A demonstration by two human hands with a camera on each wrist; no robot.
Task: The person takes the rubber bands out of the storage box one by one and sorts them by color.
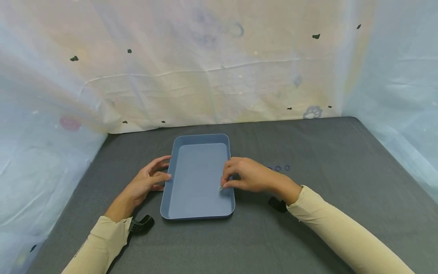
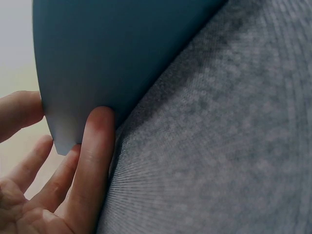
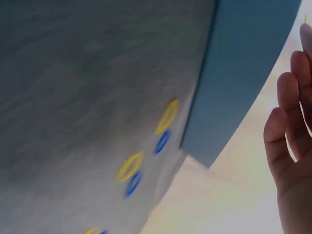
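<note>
A shallow blue rectangular tray [image 1: 200, 213] lies on the grey cloth. My left hand [image 1: 148, 179] holds its left side, the thumb at the rim and the other fingers along the outer wall; the left wrist view shows these fingers [image 2: 97, 151] against that wall. Over the tray's right part, my right hand [image 1: 248, 175] pinches a small thin pale ring [image 1: 220, 188] between thumb and fingertips. A bit of yellow at the fingertips edges into the right wrist view. Beyond the tray's right side, in that view, yellow rings [image 3: 129, 167] and blue rings [image 3: 133, 184] lie on the cloth.
Dark blue rings [image 1: 287, 168] lie in a row right of the tray, partly hidden by my right forearm. Black wrist-worn devices [image 1: 142, 224] hang under both wrists. A pale patterned curtain [image 1: 212, 87] borders the table's back and sides.
</note>
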